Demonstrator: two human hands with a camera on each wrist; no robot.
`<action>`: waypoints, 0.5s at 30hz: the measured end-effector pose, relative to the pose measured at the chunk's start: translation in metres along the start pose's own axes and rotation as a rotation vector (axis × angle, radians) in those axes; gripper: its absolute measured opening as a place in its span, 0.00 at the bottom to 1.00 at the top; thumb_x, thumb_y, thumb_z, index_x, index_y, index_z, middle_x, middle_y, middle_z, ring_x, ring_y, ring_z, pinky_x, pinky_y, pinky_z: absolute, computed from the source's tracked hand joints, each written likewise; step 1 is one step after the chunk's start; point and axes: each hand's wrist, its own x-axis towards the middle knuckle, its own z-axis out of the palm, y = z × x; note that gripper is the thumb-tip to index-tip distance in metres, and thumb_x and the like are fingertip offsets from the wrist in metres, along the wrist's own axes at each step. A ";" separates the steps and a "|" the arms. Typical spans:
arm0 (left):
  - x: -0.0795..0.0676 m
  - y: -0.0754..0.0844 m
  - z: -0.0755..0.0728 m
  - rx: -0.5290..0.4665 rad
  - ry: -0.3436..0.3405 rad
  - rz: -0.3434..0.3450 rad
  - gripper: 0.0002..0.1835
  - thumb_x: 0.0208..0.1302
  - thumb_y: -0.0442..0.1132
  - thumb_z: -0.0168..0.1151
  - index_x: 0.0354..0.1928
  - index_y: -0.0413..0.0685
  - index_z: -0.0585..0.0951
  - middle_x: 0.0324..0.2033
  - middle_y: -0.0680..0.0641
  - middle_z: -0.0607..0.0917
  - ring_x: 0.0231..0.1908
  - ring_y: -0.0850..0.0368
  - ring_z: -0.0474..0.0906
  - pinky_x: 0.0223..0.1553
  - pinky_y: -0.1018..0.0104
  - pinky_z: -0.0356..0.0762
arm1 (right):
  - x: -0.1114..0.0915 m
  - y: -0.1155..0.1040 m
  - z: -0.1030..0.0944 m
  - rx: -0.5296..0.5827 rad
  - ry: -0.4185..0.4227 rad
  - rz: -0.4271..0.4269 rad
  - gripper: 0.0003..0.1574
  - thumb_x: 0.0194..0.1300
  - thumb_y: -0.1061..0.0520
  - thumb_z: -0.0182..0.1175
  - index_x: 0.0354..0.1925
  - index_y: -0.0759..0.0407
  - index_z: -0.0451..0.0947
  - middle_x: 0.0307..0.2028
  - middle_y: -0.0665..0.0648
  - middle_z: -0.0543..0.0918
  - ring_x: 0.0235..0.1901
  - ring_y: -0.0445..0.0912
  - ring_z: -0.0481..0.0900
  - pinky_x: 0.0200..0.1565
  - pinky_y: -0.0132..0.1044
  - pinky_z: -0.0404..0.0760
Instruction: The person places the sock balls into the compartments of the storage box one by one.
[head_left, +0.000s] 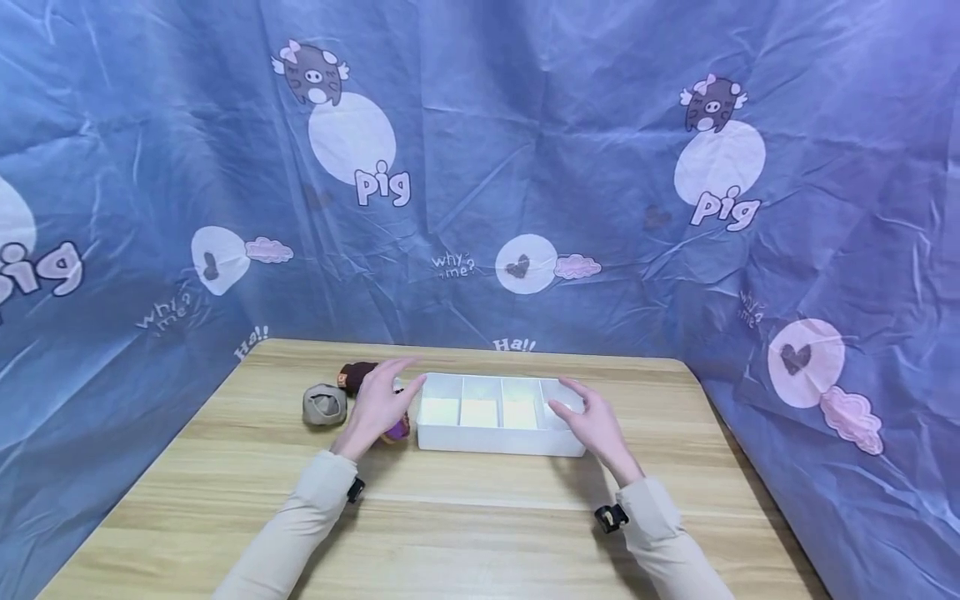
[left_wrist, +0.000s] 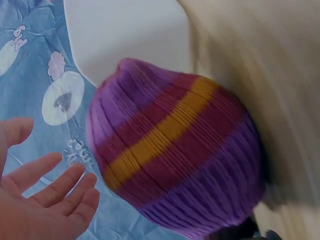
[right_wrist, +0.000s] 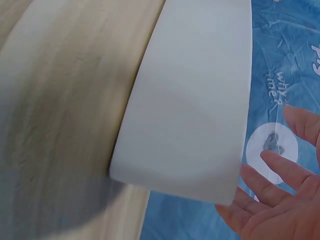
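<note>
A white box with several compartments side by side stands on the table between the hands. My left hand hovers at its left end with fingers spread, holding nothing. Beside that hand is a rolled purple knit bundle, apparently socks, with maroon and mustard stripes; in the head view the hand partly hides it. My right hand is at the box's right end, fingers extended and thumb apart. In the right wrist view its fingers are close to the end wall's corner; whether they touch I cannot tell.
Left of the left hand lie a grey rolled fabric bundle and a dark brown one with an orange patch. The wooden table meets a blue printed cloth at the back and sides.
</note>
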 end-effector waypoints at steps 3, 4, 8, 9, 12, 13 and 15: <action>-0.002 -0.007 -0.004 -0.013 0.006 -0.014 0.23 0.66 0.49 0.63 0.58 0.46 0.80 0.58 0.41 0.82 0.61 0.43 0.75 0.65 0.48 0.68 | -0.002 0.004 -0.003 0.015 -0.007 0.020 0.37 0.67 0.49 0.63 0.69 0.58 0.66 0.71 0.63 0.66 0.70 0.64 0.60 0.70 0.58 0.59; -0.002 -0.010 -0.005 -0.014 0.004 -0.022 0.23 0.66 0.49 0.63 0.58 0.46 0.80 0.58 0.41 0.82 0.61 0.43 0.75 0.65 0.47 0.68 | -0.002 0.006 -0.004 0.024 -0.011 0.026 0.37 0.67 0.49 0.62 0.70 0.58 0.66 0.71 0.64 0.65 0.70 0.64 0.60 0.70 0.57 0.59; -0.004 -0.017 -0.011 -0.045 0.009 -0.051 0.22 0.64 0.48 0.65 0.58 0.48 0.81 0.57 0.41 0.82 0.59 0.41 0.75 0.63 0.44 0.67 | -0.003 0.014 -0.008 0.102 -0.026 0.040 0.39 0.67 0.50 0.63 0.71 0.59 0.64 0.72 0.65 0.62 0.71 0.63 0.58 0.71 0.54 0.60; -0.005 -0.019 -0.013 -0.053 0.017 -0.057 0.22 0.63 0.48 0.66 0.57 0.48 0.81 0.56 0.41 0.82 0.59 0.41 0.76 0.62 0.43 0.67 | -0.003 0.016 -0.009 0.132 -0.035 0.043 0.39 0.67 0.51 0.63 0.71 0.60 0.63 0.72 0.65 0.61 0.72 0.63 0.57 0.71 0.53 0.60; -0.006 -0.023 -0.018 -0.085 0.043 -0.079 0.21 0.60 0.45 0.69 0.55 0.48 0.82 0.54 0.41 0.84 0.57 0.42 0.77 0.61 0.44 0.69 | -0.004 0.021 -0.011 0.225 -0.066 0.053 0.42 0.66 0.54 0.64 0.72 0.63 0.59 0.73 0.67 0.59 0.72 0.62 0.56 0.71 0.52 0.60; -0.006 -0.025 -0.020 -0.089 0.048 -0.079 0.21 0.60 0.44 0.70 0.55 0.47 0.83 0.54 0.41 0.84 0.56 0.42 0.78 0.61 0.45 0.70 | -0.004 0.023 -0.012 0.249 -0.080 0.061 0.43 0.66 0.55 0.64 0.73 0.64 0.58 0.73 0.68 0.58 0.72 0.63 0.56 0.71 0.52 0.60; -0.007 -0.029 -0.024 -0.115 0.050 -0.098 0.21 0.59 0.43 0.71 0.54 0.46 0.83 0.53 0.40 0.84 0.55 0.41 0.79 0.60 0.46 0.72 | -0.006 0.025 -0.013 0.284 -0.105 0.072 0.45 0.66 0.56 0.63 0.73 0.65 0.55 0.74 0.68 0.57 0.72 0.63 0.56 0.70 0.52 0.61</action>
